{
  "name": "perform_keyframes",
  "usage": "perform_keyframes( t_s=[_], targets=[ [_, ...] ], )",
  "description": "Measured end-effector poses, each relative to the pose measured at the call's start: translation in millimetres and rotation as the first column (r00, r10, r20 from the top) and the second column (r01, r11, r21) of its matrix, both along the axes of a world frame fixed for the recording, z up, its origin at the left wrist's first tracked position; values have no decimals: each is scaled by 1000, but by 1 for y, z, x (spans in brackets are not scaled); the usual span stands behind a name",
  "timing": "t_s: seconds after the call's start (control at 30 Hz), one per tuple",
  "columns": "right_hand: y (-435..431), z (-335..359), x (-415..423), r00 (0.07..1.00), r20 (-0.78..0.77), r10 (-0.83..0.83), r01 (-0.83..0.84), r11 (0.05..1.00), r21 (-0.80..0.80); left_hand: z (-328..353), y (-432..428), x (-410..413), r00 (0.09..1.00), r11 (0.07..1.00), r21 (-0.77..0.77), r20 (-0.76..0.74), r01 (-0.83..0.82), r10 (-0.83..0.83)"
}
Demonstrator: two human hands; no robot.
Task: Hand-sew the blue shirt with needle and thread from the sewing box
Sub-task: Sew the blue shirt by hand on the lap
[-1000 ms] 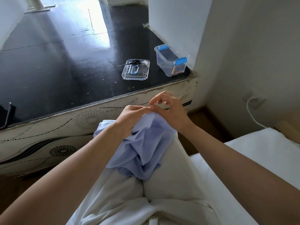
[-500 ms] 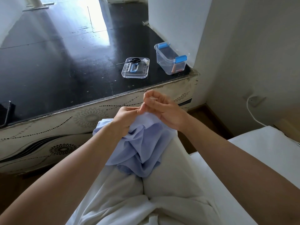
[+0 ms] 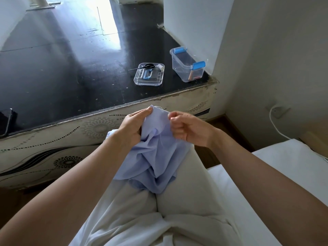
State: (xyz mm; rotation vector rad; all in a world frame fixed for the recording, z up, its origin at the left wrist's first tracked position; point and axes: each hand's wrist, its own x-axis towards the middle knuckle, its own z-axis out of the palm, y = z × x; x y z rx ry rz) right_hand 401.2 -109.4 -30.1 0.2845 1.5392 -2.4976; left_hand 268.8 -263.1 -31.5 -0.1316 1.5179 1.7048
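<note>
The blue shirt (image 3: 156, 157) lies bunched on my lap, over white trousers. My left hand (image 3: 132, 126) grips a raised fold of it, thumb on top near the fold's upper edge. My right hand (image 3: 188, 127) is at the fold's right side with fingers curled, thumb and forefinger pinched at the cloth; the needle is too small to make out. A thin pale thread (image 3: 161, 137) runs down over the fabric. The clear sewing box (image 3: 186, 65) with blue clips stands on the black tabletop, its lid (image 3: 149, 74) beside it holding scissors and a white spool.
The black table (image 3: 62, 68) has a patterned white front edge just beyond my hands. A dark phone (image 3: 5, 121) lies at its left edge. A white wall with a socket and cable (image 3: 273, 119) is on the right; a white mattress (image 3: 284, 166) sits below it.
My right hand has dropped from above the fold to its right side and curled tighter. My left hand has lifted the fold higher.
</note>
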Motion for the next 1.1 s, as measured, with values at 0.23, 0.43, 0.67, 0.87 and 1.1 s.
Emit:
perform_keyframes(
  t_s=[0.23, 0.43, 0.67, 0.87, 1.1],
  targets=[
    [-21, -8, -22, 866, -344, -362, 495, 527, 691, 5, 2, 8, 995, 995, 43, 24, 92, -93],
    [-23, -20, -28, 822, -396, -411, 542, 348, 764, 5, 5, 12, 993, 992, 43, 30, 115, -116],
    [-18, -12, -7, 965, -260, -40, 215, 689, 692, 2, 10, 10, 999, 1000, 0, -11, 30, -30],
    [-17, -16, 4, 977, -145, 157, -24, 755, 655, 6, 12, 13, 1000, 998, -53, -18, 14, -15],
    [-7, -11, 9, 989, -142, -39, 117, 798, 591, 6, 10, 15, 988, 998, 11, -138, 66, -64]
  ],
)
